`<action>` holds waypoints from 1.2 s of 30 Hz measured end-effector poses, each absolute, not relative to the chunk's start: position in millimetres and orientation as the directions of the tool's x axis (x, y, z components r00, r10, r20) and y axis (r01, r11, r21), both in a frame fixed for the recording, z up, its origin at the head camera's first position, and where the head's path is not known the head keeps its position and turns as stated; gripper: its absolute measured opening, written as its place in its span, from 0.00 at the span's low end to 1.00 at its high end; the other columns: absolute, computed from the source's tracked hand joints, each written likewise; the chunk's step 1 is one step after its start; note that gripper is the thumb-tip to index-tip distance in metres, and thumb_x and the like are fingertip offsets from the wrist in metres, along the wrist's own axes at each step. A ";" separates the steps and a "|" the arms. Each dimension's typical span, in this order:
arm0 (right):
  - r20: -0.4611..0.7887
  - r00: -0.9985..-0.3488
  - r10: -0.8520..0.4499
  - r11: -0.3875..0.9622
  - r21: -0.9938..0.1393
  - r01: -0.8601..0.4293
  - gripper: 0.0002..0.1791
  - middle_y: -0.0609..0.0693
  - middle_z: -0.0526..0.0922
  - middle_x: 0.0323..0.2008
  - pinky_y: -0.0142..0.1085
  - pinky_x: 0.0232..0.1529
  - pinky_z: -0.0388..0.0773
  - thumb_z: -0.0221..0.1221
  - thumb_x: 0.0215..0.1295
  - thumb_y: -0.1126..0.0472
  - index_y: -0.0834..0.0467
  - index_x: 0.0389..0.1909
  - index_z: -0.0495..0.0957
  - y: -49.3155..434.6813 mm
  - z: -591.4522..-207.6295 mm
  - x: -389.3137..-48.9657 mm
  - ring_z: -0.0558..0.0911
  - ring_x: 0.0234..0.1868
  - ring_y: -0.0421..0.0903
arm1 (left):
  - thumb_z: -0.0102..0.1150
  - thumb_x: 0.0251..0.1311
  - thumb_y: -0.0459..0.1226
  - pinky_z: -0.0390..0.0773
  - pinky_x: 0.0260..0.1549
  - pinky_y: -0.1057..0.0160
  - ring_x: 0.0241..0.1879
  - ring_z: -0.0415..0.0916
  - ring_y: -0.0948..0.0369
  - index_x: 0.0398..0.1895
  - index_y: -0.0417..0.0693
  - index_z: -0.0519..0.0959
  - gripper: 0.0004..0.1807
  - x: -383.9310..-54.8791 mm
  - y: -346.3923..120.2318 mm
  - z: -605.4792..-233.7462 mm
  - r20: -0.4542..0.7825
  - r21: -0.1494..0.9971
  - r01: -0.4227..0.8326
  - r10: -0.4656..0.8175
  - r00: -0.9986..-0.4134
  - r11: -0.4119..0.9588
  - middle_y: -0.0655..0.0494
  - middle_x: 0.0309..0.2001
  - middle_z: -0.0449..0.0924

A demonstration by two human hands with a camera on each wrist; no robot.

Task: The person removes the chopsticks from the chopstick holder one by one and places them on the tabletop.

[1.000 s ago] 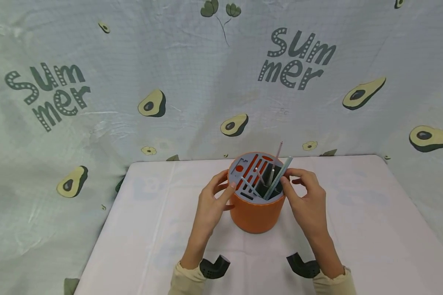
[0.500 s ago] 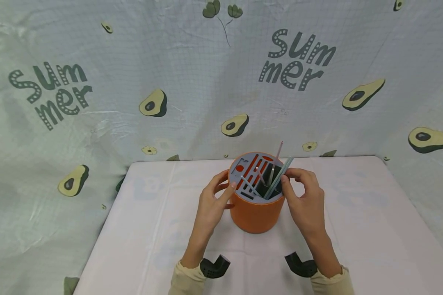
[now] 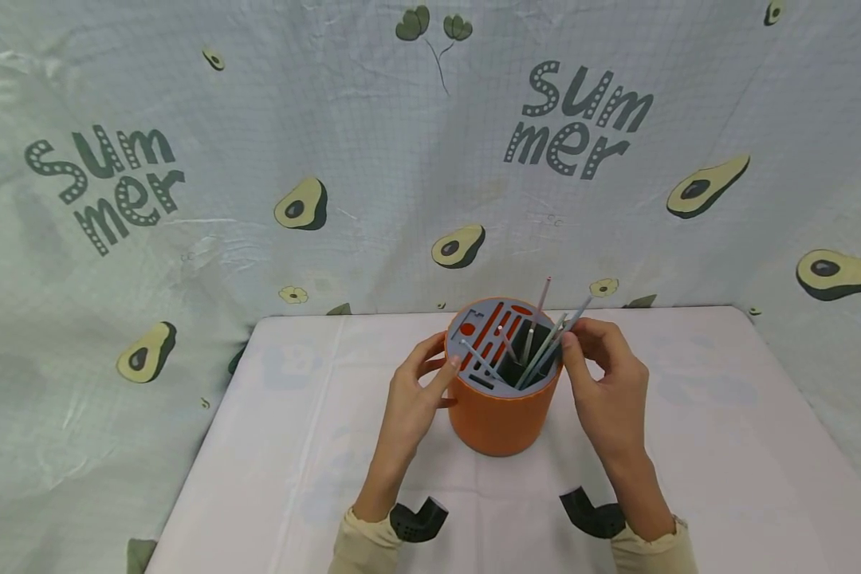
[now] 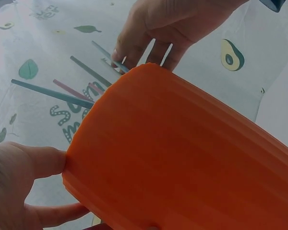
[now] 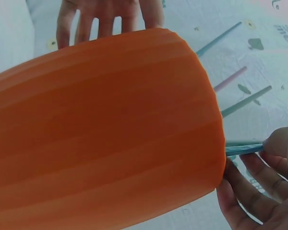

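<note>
An orange round desk organizer (image 3: 498, 422) with a grey slotted top (image 3: 473, 309) stands on the table. My left hand (image 3: 414, 392) grips its left side, thumb at the rim and fingers round the wall. At the right rim my right hand (image 3: 611, 391) pinches a thin pale-blue straw-like stick (image 3: 581, 311), which slants up and right out of the black compartment. In the right wrist view thumb and fingertips meet on this stick (image 5: 244, 149). A pink stick (image 3: 543, 296), a greenish stick (image 3: 544, 351) and a left-leaning bluish stick (image 3: 477, 359) also poke out of the top.
A white-covered table (image 3: 316, 446) carries the organizer near its back edge. Behind it hangs a pale cloth (image 3: 373, 119) printed with avocados and lettering. Dark curved camera mounts (image 3: 418, 520) sit at both wrists.
My right hand has shifted a little to the right, and the pale-blue stick now tilts away from the greenish one it lay beside. The left hand and organizer have hardly moved.
</note>
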State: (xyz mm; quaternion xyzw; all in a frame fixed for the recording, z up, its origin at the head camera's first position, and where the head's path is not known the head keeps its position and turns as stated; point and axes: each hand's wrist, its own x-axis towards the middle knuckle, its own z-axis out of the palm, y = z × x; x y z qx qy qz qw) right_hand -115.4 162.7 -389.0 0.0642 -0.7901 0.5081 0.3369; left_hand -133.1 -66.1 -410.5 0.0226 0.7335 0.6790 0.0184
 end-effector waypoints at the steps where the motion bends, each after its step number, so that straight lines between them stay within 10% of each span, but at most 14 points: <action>1: 0.601 -0.763 0.238 0.468 -0.759 -0.452 0.11 0.57 0.88 0.41 0.17 0.49 0.77 0.61 0.73 0.69 0.66 0.53 0.80 163.2 -387.9 -115.4 0.83 0.41 0.28 | 0.65 0.71 0.47 0.90 0.38 0.49 0.63 0.75 0.49 0.72 0.57 0.74 0.28 -133.1 -66.1 -410.4 0.003 0.997 0.007 0.058 -0.998 0.077 0.52 0.68 0.77; 20: 0.626 -0.757 0.187 0.356 -0.761 -0.542 0.14 0.53 0.83 0.46 0.24 0.44 0.85 0.59 0.71 0.75 0.69 0.56 0.77 173.1 -369.8 -115.7 0.86 0.43 0.35 | 0.65 0.71 0.47 0.90 0.36 0.53 0.63 0.75 0.48 0.72 0.58 0.74 0.28 -133.8 -67.3 -409.8 0.002 0.996 0.008 0.066 -0.998 0.091 0.51 0.69 0.77; 36: 0.702 -0.623 0.345 0.199 -0.703 -0.682 0.15 0.53 0.83 0.44 0.29 0.41 0.87 0.57 0.70 0.76 0.81 0.53 0.72 182.1 -349.2 -117.0 0.88 0.38 0.43 | 0.65 0.71 0.46 0.90 0.39 0.48 0.63 0.76 0.48 0.72 0.58 0.74 0.28 -133.3 -68.3 -410.2 0.002 0.996 0.009 0.072 -0.997 0.087 0.51 0.69 0.76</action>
